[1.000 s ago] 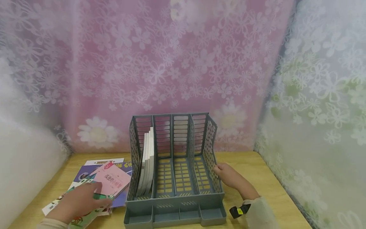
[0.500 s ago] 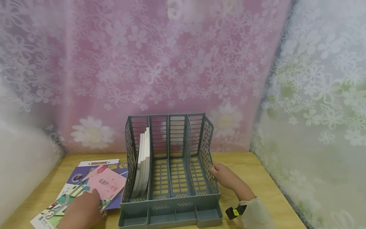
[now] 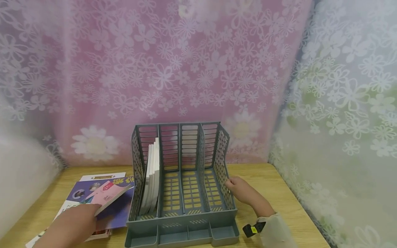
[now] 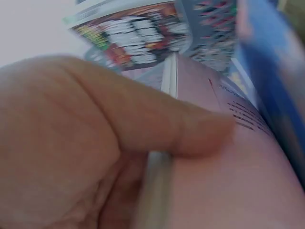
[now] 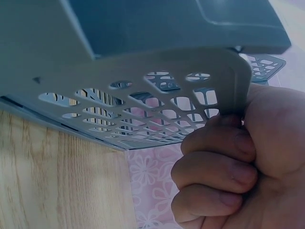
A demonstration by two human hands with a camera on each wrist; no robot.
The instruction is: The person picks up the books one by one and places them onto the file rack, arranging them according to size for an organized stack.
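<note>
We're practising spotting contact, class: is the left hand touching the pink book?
Touching. The left wrist view shows it: the left hand has its thumb reaching over the edge of the pink book and resting on its cover.

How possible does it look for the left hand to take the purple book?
Probably not: the left hand holds a pink book, which partly hides the purple book in the head view.

Soft, even light is spread over the counter (image 3: 257, 181), and the pink curtain (image 3: 180, 86) is streaked with pale sheen. In the left wrist view, the pink book (image 4: 224, 186) is blurred and the upper left washed out; in the right wrist view, the rack (image 5: 157, 28) is shaded.
</note>
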